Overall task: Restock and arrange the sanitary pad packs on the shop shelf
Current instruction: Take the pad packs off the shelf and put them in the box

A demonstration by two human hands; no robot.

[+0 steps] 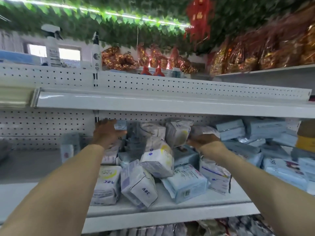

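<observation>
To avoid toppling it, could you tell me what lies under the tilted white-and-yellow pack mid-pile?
The white-and-yellow pack rests on the ABC-marked pack and a light-blue pack; whatever lies deeper is covered.

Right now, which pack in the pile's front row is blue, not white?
The pale blue pack, third from the left, lying between the tilted white ABC pack and the blue-striped white pack. The other front-row packs are white.

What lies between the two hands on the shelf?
Head view: jumbled white pad packs, some tilted, fill the gap between the left hand and the right hand.
</observation>
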